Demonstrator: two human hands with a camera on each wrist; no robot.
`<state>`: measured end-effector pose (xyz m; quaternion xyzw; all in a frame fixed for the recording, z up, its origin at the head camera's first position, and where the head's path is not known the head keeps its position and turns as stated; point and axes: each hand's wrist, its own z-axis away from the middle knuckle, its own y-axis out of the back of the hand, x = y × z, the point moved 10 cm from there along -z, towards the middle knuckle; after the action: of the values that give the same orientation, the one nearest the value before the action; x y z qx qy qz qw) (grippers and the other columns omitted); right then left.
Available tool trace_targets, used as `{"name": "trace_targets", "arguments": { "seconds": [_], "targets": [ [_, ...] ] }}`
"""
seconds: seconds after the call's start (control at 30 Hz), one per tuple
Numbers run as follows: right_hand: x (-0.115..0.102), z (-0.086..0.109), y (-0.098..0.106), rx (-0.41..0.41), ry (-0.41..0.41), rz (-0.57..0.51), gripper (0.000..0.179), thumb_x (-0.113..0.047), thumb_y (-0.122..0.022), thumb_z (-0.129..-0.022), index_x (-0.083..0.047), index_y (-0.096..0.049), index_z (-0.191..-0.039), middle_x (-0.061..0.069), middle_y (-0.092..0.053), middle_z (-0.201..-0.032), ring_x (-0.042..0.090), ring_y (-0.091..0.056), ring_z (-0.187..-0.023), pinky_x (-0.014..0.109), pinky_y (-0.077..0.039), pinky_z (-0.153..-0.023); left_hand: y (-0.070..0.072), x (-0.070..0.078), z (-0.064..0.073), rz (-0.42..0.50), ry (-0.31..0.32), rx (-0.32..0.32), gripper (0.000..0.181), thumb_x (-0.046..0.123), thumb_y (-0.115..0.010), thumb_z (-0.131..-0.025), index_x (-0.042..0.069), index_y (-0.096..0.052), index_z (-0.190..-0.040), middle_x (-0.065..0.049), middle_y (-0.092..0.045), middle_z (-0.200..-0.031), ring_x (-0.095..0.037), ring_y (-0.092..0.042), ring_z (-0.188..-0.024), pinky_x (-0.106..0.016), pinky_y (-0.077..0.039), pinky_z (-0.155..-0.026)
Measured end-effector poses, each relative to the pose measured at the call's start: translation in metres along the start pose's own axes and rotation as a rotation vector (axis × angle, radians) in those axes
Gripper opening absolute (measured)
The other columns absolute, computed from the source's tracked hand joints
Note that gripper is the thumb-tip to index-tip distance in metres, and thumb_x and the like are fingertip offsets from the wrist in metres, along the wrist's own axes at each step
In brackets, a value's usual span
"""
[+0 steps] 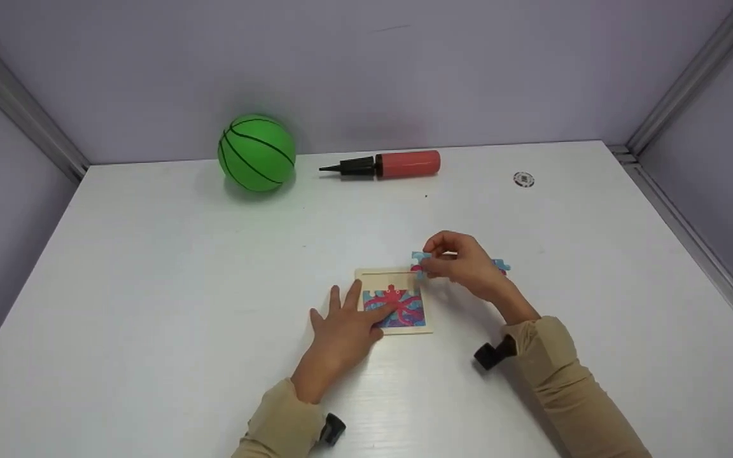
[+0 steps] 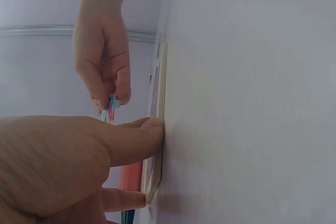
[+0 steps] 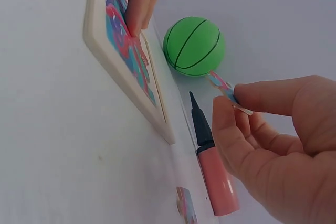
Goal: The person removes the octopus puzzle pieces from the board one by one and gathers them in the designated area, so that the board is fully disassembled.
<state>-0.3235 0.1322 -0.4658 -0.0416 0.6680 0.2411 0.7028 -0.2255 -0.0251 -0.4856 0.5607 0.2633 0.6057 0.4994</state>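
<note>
A small wooden puzzle board (image 1: 429, 321) lies on the table, its lower part filled with pieces that form a red octopus on blue. The upper strip of the board shows bare wood. My left hand (image 1: 344, 334) lies spread over the board's left side, a fingertip resting on the octopus picture. Above the board's upper right corner, my right hand (image 1: 468, 264) pinches a blue and red puzzle piece (image 3: 224, 88) between thumb and fingers. Another puzzle piece (image 1: 501, 266) lies on the table, partly hidden behind the right hand.
A green ball (image 1: 256, 152) with black lines stands at the back left. Beside it lies a red and black hand pump (image 1: 408, 164). A black and white round chip (image 1: 523, 179) is at the back right. Grey walls border the white table (image 1: 150, 286).
</note>
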Motion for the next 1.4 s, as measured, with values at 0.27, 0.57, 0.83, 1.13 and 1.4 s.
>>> {"name": "trace_targets", "arguments": {
  "seconds": [0.27,0.57,0.83,1.13,1.4],
  "targets": [
    [0.008,0.012,0.032,0.054,-0.013,0.035,0.022,-0.009,-0.066,-0.09,0.002,-0.055,-0.106,0.014,-0.055,-0.094,0.026,-0.062,-0.077,0.035,-0.055,-0.073,0.002,-0.001,0.001,-0.009,-0.007,0.013,0.047,0.027,-0.063,-0.092,0.037,-0.053,-0.137,-0.018,-0.026,-0.154,-0.051,-0.018,-0.138,-0.075,-0.022,-0.096],
    [0.021,0.03,0.086,0.153,-0.039,0.112,0.029,-0.013,-0.067,-0.09,0.006,-0.056,-0.109,0.015,-0.056,-0.097,0.016,-0.063,-0.079,0.03,-0.054,-0.073,0.003,-0.003,0.003,0.002,-0.012,0.019,0.047,0.027,-0.063,-0.093,0.037,-0.053,-0.137,-0.017,-0.025,-0.155,-0.05,-0.017,-0.139,-0.075,-0.022,-0.096],
    [0.033,0.048,0.131,0.234,-0.056,0.129,0.032,-0.013,-0.063,-0.092,0.01,-0.056,-0.113,0.011,-0.055,-0.099,0.01,-0.062,-0.087,0.024,-0.053,-0.078,0.003,-0.003,0.003,0.009,-0.015,0.012,0.045,0.026,-0.062,-0.093,0.036,-0.054,-0.137,-0.017,-0.024,-0.155,-0.051,-0.015,-0.139,-0.076,-0.021,-0.096],
    [0.053,0.06,0.162,0.292,-0.115,0.175,0.033,-0.011,-0.062,-0.092,0.011,-0.058,-0.116,0.009,-0.054,-0.097,0.008,-0.059,-0.083,0.021,-0.053,-0.076,0.001,-0.004,0.003,-0.007,-0.006,0.001,0.044,0.027,-0.061,-0.094,0.036,-0.054,-0.137,-0.017,-0.024,-0.155,-0.05,-0.016,-0.139,-0.075,-0.022,-0.096],
    [0.072,0.065,0.175,0.298,-0.228,0.305,0.034,-0.017,-0.064,-0.092,0.006,-0.06,-0.116,0.011,-0.055,-0.099,0.012,-0.055,-0.079,0.02,-0.05,-0.07,0.002,-0.003,0.003,0.01,-0.01,0.006,0.044,0.026,-0.061,-0.094,0.035,-0.055,-0.136,-0.017,-0.024,-0.155,-0.051,-0.015,-0.139,-0.076,-0.02,-0.096]
  ]
}}
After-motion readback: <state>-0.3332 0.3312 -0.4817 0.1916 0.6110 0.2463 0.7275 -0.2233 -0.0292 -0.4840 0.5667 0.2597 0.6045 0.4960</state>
